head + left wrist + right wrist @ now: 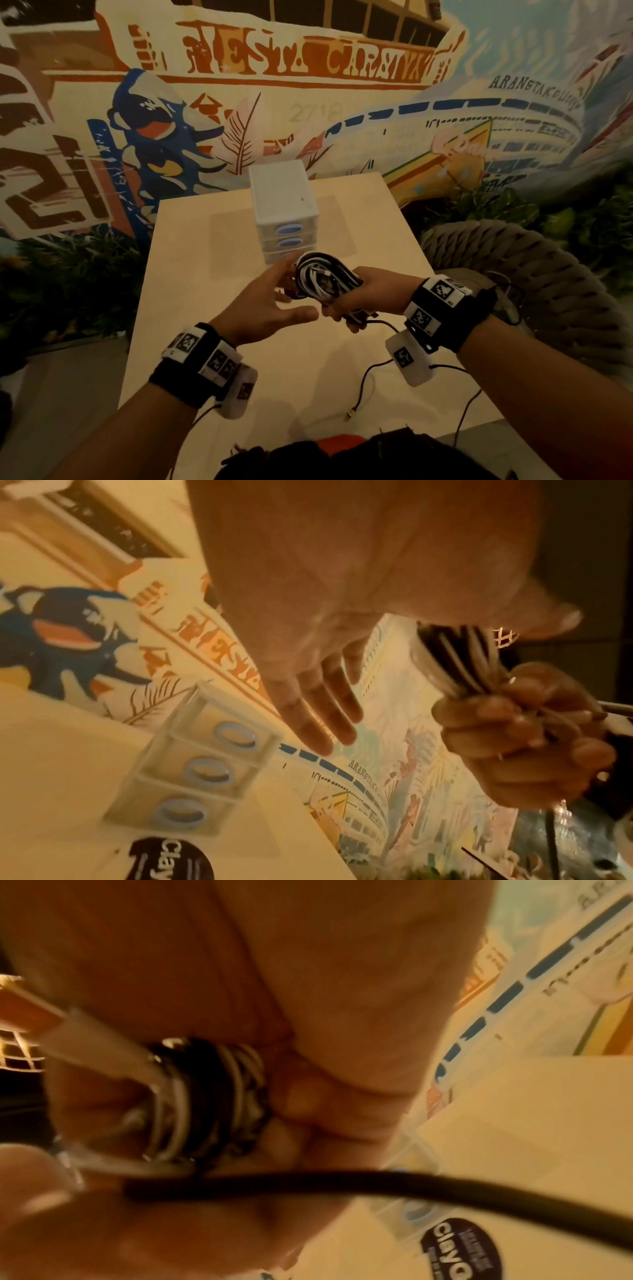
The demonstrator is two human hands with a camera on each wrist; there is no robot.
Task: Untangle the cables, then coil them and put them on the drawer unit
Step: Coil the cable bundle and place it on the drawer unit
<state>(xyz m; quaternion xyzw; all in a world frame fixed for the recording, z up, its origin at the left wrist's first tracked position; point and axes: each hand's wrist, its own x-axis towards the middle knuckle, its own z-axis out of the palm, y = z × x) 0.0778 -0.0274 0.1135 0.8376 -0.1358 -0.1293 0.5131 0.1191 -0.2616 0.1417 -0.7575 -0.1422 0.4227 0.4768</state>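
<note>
Cables (pixel 322 277), black and white, sit bunched as one coil just in front of the drawer unit (pixel 284 205) and above the table (pixel 191 274), not yet on the unit. Your right hand (pixel 363 294) has its fingers curled round the near end of the bundle; the loops stick out from that grip toward the unit, long axis pointing roughly at its drawer fronts. Your left hand (pixel 263 308) is spread, fingers straight, holding nothing; whether its fingertips touch the coil's far side cannot be told. One black strand (pixel 373 370) trails loose from the right hand's grip back toward you across the table, away from the unit, ending in a small plug (pixel 349 415). Judgement: coiling is incomplete while that tail hangs free. Right hand is the carrier; the unit's flat top lies forward of and higher than the grip. Drawers look shut; contents cannot be made out. Risk: the tail snagging on the table edge as you lift.
</note>
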